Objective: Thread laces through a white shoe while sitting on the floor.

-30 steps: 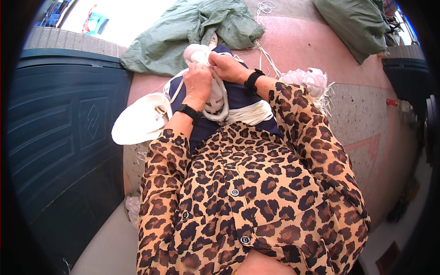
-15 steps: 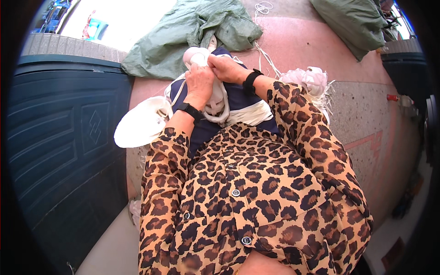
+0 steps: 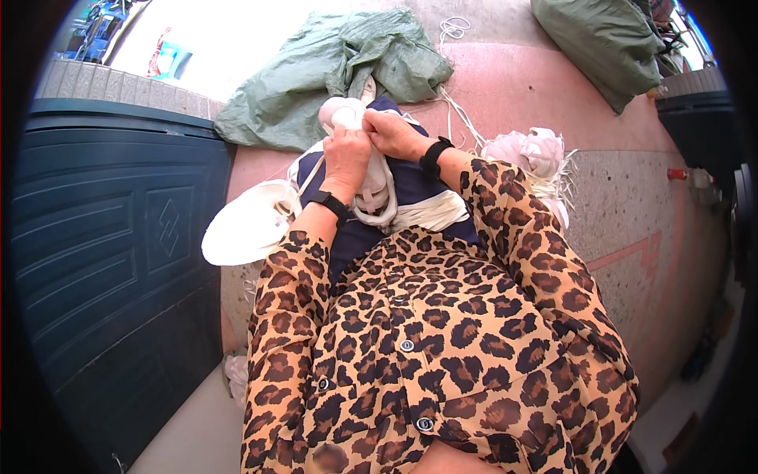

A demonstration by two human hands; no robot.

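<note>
While a pale pink-and-white shoe (image 3: 375, 193) is lying on the navy cloth (image 3: 412, 183) over the person's lap, the left hand (image 3: 346, 158) is gripping its upper with bent fingers and the right hand (image 3: 395, 136) is pinching it just beside; whether they are also holding a lace, one cannot tell. A white lace bundle (image 3: 434, 209) is resting near the shoe, and a green woven sack (image 3: 288, 91) is lying beyond.

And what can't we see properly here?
Head view: what the left fingers and right fingers hold at the pale item; they cover it.
Head view: the top of the right green sack, cut off by the upper edge.
Head view: the blue things, top left; too small and blurred.
</note>
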